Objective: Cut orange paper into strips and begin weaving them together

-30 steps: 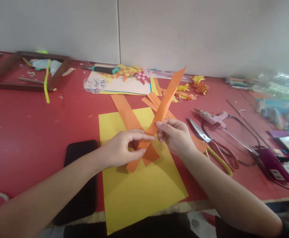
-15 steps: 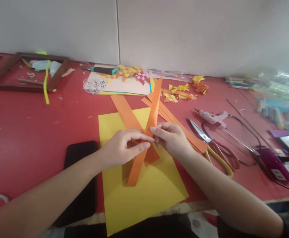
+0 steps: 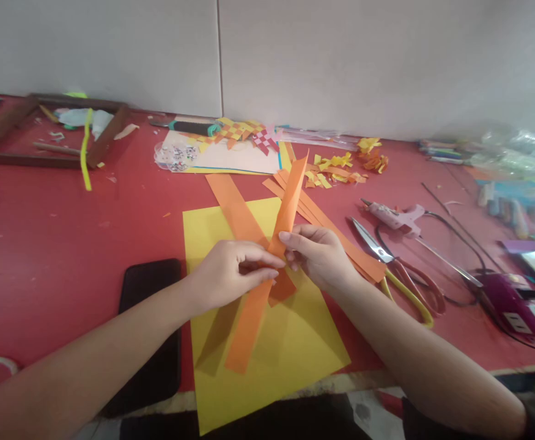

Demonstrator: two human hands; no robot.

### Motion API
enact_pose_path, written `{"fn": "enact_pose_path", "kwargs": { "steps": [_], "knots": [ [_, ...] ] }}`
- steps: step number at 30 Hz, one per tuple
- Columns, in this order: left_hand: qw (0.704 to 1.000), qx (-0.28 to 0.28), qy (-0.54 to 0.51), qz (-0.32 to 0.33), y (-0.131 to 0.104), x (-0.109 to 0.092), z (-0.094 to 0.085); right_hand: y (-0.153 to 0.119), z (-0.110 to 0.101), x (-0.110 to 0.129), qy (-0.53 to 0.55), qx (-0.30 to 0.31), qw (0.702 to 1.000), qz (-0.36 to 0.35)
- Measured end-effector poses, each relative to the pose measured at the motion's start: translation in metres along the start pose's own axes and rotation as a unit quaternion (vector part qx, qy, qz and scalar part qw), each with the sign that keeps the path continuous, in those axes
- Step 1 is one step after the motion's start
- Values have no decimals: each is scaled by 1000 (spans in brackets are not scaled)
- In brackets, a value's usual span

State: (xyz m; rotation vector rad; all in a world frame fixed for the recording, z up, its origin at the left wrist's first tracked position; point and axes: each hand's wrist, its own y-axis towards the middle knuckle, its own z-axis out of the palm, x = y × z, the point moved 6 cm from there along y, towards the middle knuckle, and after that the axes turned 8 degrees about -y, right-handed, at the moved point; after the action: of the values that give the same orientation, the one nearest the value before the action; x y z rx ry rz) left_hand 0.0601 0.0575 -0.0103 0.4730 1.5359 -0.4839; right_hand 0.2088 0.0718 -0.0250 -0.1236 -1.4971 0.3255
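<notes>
Basically both hands, left hand (image 3: 230,278) and right hand (image 3: 317,256), pinch the orange strip (image 3: 267,256) above the yellow sheet (image 3: 295,342); uneven pulling could crease or tear it.

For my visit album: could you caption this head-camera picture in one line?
Left hand and right hand pinch an orange paper strip above a yellow sheet, scissors beside.

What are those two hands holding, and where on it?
An orange paper strip: the left hand and right hand pinch it around its middle, both ends free.
</notes>
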Motion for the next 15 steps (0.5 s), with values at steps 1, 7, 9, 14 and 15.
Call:
{"fn": "enact_pose_path", "kwargs": {
  "steps": [1, 7, 9, 14, 15],
  "knots": [
    [1000, 0, -1, -2, 0, 0, 0, 0, 0, 0, 1, -1, 1000, 0],
    [1000, -2, -2, -8, -1, -1, -1, -1, 0, 1, 3, -5, 1000, 5],
    [1000, -6, 15, -4, 0, -2, -2, -1, 0, 1, 2, -6, 1000, 4],
    [999, -2, 35, -4, -2, 0, -2, 2, -4, 3, 10, -23, 1000, -4],
    [999, 2, 32, -7, -2, 1, -1, 3, -7, 4, 14, -33, 999, -6]
  ]
}}
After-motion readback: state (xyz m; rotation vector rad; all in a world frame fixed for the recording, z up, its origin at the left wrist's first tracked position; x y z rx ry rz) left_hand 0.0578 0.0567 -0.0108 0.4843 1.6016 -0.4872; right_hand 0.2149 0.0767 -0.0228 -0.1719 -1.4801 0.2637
